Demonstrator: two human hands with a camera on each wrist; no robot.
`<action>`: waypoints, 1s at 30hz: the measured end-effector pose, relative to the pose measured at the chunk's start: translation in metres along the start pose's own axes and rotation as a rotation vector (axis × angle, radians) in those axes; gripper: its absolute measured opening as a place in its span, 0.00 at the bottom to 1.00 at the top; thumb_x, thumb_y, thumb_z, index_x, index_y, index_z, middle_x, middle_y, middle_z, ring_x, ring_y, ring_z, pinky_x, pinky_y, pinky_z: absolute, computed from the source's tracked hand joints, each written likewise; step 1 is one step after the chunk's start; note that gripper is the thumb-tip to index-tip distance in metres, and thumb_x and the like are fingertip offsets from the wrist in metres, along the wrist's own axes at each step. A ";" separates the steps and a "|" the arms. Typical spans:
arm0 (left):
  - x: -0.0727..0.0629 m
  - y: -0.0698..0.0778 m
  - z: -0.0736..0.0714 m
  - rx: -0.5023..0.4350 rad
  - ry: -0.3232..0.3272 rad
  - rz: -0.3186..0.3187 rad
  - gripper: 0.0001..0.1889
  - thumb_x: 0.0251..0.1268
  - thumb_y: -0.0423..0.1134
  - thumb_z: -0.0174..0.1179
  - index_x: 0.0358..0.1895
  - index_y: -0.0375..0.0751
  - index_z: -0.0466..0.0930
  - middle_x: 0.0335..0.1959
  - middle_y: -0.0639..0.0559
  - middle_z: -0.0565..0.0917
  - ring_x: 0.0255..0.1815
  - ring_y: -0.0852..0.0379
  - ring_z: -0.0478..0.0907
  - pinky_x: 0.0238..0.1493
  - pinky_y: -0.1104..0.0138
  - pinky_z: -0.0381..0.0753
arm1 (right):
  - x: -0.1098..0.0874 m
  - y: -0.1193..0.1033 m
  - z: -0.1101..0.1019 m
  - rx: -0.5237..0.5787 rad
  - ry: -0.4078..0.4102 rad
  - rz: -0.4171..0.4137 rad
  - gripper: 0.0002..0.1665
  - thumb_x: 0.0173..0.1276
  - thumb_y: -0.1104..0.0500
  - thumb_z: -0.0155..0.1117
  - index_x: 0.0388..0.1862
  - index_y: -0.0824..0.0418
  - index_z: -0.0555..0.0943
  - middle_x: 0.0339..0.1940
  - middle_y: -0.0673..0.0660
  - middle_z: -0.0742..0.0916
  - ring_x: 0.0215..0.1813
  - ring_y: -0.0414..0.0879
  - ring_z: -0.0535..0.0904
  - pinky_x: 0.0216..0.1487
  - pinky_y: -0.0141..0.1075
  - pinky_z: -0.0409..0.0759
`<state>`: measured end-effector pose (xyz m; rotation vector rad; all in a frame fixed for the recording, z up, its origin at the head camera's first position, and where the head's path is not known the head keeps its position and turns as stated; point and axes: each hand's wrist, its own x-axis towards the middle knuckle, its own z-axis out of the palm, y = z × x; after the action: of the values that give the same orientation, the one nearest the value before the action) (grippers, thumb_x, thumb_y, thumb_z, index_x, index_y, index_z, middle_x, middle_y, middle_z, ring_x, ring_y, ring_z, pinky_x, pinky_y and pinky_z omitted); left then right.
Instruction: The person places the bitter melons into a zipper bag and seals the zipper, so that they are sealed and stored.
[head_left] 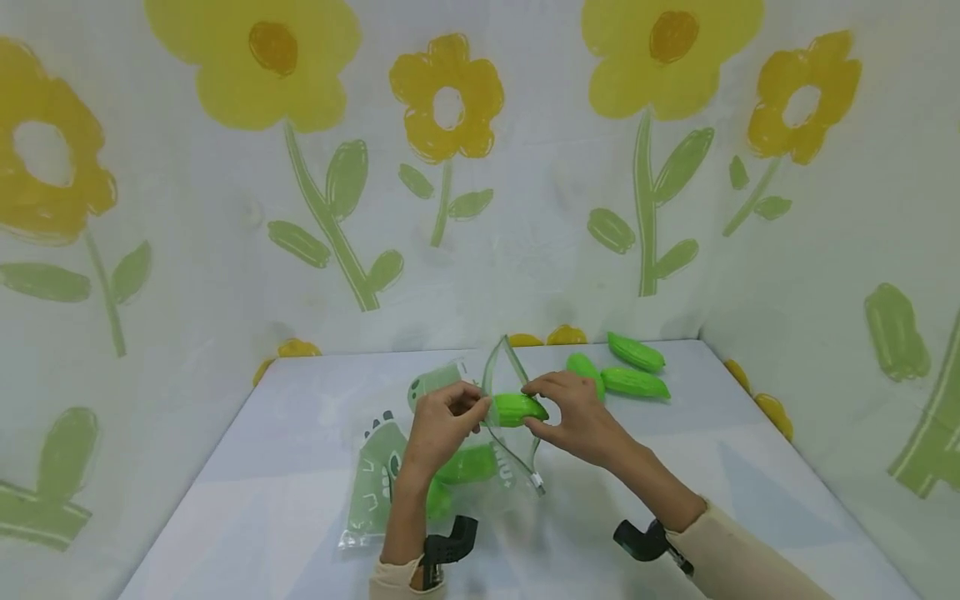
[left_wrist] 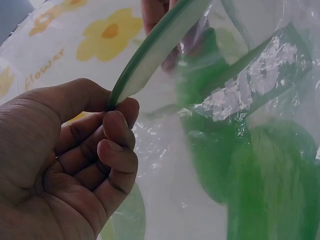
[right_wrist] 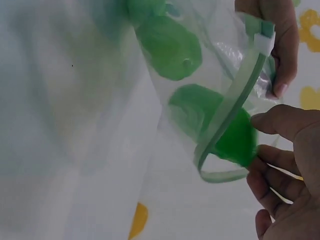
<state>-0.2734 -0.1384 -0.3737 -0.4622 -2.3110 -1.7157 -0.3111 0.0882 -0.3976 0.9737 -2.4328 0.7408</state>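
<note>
My left hand (head_left: 441,425) pinches the green rim (left_wrist: 131,70) of a clear slider zip bag (head_left: 517,500) between thumb and forefinger. The bag's mouth gapes to the right, its white slider (right_wrist: 264,44) at one end of the rim. With thumb and fingertips my right hand (head_left: 576,417) grips the end of a bright green ridged gourd (head_left: 519,409). That gourd lies partly inside the mouth, its inner part showing through the plastic in the right wrist view. Deeper in the bag are more green gourds (head_left: 468,464), blurred by the film.
Several matching gourds lie at the back right of the white table (head_left: 675,450), among them one long gourd (head_left: 636,382) and another gourd (head_left: 636,352) behind it. A printed green monster face (head_left: 378,479) on plastic shows left of my left hand. A flower-patterned cloth (head_left: 510,275) stands behind.
</note>
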 end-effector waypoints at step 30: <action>0.010 -0.039 0.005 0.018 -0.003 -0.012 0.05 0.67 0.38 0.68 0.40 0.41 0.87 0.27 0.53 0.84 0.24 0.55 0.80 0.29 0.66 0.79 | -0.013 0.056 -0.018 -0.092 0.123 0.088 0.16 0.55 0.67 0.78 0.43 0.63 0.85 0.42 0.57 0.88 0.47 0.55 0.81 0.45 0.50 0.65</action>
<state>-0.2974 -0.1426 -0.4061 -0.4488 -2.3339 -1.6993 -0.3394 0.1405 -0.4086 0.7674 -2.3921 0.6910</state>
